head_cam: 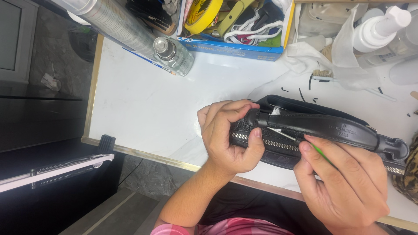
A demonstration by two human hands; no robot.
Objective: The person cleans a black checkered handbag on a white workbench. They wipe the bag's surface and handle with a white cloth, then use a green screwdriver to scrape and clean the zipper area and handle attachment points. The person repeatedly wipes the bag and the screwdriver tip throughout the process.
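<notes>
White tabletop under you: your left hand clamps the black bag at its zipper, your right hand pinches a thin green-handled tool just beside it. Next stroke wants a steady tip.
</notes>
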